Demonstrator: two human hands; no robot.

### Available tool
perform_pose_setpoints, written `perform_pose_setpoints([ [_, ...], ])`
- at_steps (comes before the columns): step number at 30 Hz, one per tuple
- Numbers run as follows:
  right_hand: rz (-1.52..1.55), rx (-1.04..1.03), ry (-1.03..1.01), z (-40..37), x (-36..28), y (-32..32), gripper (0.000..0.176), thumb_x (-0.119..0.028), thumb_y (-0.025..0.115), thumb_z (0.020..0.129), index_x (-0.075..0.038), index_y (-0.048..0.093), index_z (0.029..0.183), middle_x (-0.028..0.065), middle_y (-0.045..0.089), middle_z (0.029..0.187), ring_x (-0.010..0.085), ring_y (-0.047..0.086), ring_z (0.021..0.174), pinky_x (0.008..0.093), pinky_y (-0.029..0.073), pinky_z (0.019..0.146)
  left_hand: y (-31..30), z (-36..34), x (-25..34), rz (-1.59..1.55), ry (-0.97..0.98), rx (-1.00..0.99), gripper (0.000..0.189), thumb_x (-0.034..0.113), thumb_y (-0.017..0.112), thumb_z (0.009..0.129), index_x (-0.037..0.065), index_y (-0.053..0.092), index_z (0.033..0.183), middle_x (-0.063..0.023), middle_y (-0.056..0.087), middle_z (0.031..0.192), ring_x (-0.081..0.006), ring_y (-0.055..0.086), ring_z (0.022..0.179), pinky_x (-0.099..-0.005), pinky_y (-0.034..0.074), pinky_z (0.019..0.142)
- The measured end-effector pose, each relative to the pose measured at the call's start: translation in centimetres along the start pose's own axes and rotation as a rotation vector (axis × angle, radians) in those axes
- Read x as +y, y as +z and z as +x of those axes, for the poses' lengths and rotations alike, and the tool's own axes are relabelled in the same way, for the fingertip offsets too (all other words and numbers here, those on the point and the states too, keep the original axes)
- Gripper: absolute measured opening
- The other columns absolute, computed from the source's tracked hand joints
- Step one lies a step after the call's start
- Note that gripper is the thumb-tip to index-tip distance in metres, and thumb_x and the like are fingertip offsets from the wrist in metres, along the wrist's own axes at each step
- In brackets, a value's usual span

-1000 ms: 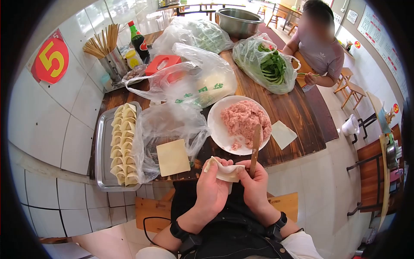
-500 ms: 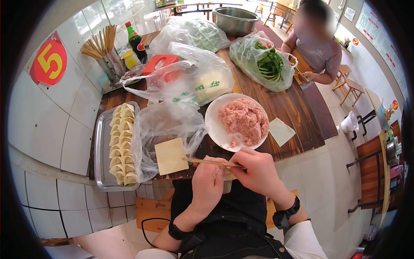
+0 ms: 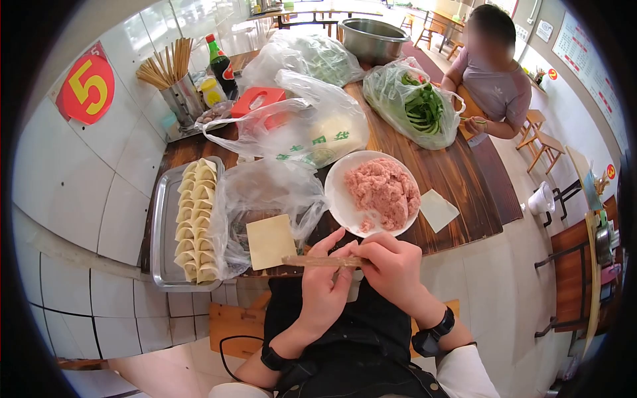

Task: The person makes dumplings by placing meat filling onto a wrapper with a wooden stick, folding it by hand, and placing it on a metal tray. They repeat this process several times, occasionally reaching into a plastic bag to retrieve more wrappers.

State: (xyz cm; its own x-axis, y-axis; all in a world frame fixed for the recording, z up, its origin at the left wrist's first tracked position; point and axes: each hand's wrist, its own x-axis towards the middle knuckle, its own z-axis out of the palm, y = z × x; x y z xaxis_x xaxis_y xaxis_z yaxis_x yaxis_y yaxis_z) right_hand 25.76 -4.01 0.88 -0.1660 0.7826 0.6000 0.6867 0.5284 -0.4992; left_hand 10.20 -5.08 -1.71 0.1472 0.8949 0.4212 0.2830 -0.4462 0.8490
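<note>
My right hand (image 3: 391, 265) is closed on a flat wooden stick (image 3: 308, 261), which points left across my left hand (image 3: 323, 285). The left fingers are curled behind and under the stick, near the right fingertips; what they hold is hidden. Just beyond my hands is a white plate (image 3: 337, 199) with pink minced meat (image 3: 383, 192). One square wonton wrapper (image 3: 269, 241) lies left of the stick's tip, partly on a clear plastic bag (image 3: 265, 186). Another wrapper (image 3: 438, 211) lies right of the plate. A metal tray (image 3: 163, 232) at left holds rows of folded wontons (image 3: 196, 222).
Behind the plate are a plastic bag with green print (image 3: 332, 136), a red tissue box (image 3: 260, 106) and a bag of leafy greens (image 3: 423, 109). Chopsticks (image 3: 169, 63), a dark bottle (image 3: 221, 66) and a steel pot (image 3: 373, 43) stand farther back. Another person (image 3: 494, 86) sits at right.
The stick has turned so its flat face shows more. My left hand has opened slightly, its fingers rising beyond the stick. The view has shifted a little.
</note>
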Motion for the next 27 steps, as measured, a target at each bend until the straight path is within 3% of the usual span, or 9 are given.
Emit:
perform_pose_setpoints([
  [2,-0.007,0.029,-0.010,-0.4,0.3,0.1,0.012,-0.006,0.075,0.070,-0.010,0.064,0.076,0.0031,0.062,0.078,0.0247,0.061,0.059,0.0323,0.049,0.052,0.0,-0.2,0.2,-0.010,-0.010,-0.016,0.025,0.002,0.061,0.091,-0.001,0.063,0.116,-0.0146,0.055,0.134,-0.0264,0.054,0.123,-0.0365,0.045,0.100],
  [5,0.197,-0.024,0.175,-0.8,0.5,-0.2,0.013,-0.003,0.076,0.071,-0.006,0.063,0.075,0.0045,0.060,0.075,0.0180,0.060,0.057,0.0283,0.046,0.052,0.5,-1.2,0.2,-0.275,-0.158,0.067,0.036,0.000,0.062,0.088,0.000,0.059,0.124,-0.0152,0.053,0.138,-0.0276,0.052,0.126,-0.0382,0.040,0.106],
  [7,0.536,-0.122,0.433,-0.9,0.4,-0.4,0.015,-0.002,0.077,0.074,-0.001,0.062,0.074,0.0046,0.057,0.070,0.0092,0.059,0.061,0.0238,0.043,0.053,0.7,-1.9,-0.4,-0.779,-0.355,0.005,0.039,0.002,0.060,0.094,-0.001,0.051,0.133,-0.0123,0.052,0.138,-0.0204,0.054,0.123,-0.0332,0.044,0.103],
  [8,0.633,-0.131,0.520,-1.3,0.5,-0.1,0.016,-0.003,0.078,0.076,0.000,0.062,0.074,0.0011,0.057,0.070,0.0043,0.056,0.066,0.0217,0.042,0.054,0.3,-2.1,-0.6,-0.837,-0.390,-0.057,0.039,0.004,0.058,0.097,0.000,0.048,0.135,-0.0100,0.055,0.134,-0.0148,0.055,0.119,-0.0292,0.046,0.101],
  [11,0.815,-0.182,0.695,-1.5,-0.3,0.1,0.013,0.000,0.077,0.075,-0.001,0.063,0.076,-0.0012,0.058,0.073,0.0040,0.053,0.065,0.0215,0.042,0.056,0.3,-2.5,-0.4,-0.833,-0.448,-0.041,0.038,0.008,0.057,0.098,0.000,0.050,0.135,-0.0079,0.061,0.125,-0.0133,0.057,0.115,-0.0281,0.047,0.098],
  [17,0.832,-0.215,0.750,-2.2,-1.6,-1.6,0.019,0.004,0.072,0.076,-0.001,0.063,0.092,-0.0052,0.054,0.071,0.0004,0.047,0.063,0.0175,0.036,0.056,-5.8,-3.7,0.3,-1.124,-0.644,-0.008,0.047,-0.003,0.056,0.094,0.004,0.049,0.139,-0.0076,0.057,0.130,-0.0160,0.058,0.113,-0.0319,0.050,0.097],
  [21,0.755,-0.190,0.790,-3.2,0.3,-2.7,0.012,0.004,0.067,0.080,-0.003,0.061,0.089,-0.0071,0.050,0.069,0.0000,0.042,0.062,0.0174,0.032,0.055,-15.3,-4.1,1.1,-0.225,-0.332,0.075,0.038,-0.006,0.057,0.090,0.002,0.059,0.128,-0.0045,0.058,0.125,-0.0129,0.058,0.107,-0.0276,0.050,0.092],
  [23,0.732,-0.105,0.801,-3.5,0.9,-2.6,0.009,0.002,0.066,0.082,-0.003,0.061,0.087,-0.0076,0.048,0.068,0.0001,0.041,0.061,0.0173,0.031,0.056,-19.7,-4.2,-0.2,0.047,-0.253,0.059,0.037,-0.001,0.062,0.089,0.006,0.062,0.125,-0.0037,0.058,0.118,-0.0124,0.058,0.100,-0.0244,0.048,0.086],
  [27,0.766,-0.096,0.789,-3.5,1.0,-1.9,0.007,0.001,0.066,0.084,-0.004,0.060,0.086,-0.0085,0.046,0.067,-0.0002,0.038,0.061,0.0177,0.029,0.055,-25.1,-4.4,-2.4,-0.014,-0.513,-0.016,0.035,-0.001,0.063,0.087,0.005,0.064,0.121,-0.0031,0.061,0.115,-0.0112,0.059,0.095,-0.0233,0.047,0.084],
])
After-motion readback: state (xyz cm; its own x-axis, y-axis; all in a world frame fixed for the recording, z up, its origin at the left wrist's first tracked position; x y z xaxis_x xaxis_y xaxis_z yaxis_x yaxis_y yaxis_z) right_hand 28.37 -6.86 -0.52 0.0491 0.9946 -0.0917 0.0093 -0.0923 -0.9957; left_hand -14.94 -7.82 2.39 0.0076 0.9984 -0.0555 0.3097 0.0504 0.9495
